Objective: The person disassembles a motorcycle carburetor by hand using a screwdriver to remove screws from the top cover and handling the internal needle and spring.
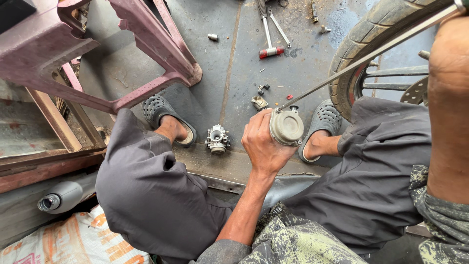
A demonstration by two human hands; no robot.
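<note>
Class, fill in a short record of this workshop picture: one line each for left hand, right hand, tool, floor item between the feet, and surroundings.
left hand: the left hand grips a round grey metal part
right hand: only the forearm shows; hand out of frame
tool: a long thin metal rod meets the part's top edge
between the feet: a small carburettor on the floor
surroundings: a tyre, a pink plastic stool, a red-handled tool

Round grey metal cap (286,127) held up, long screwdriver (361,59) tip at its rim
</note>
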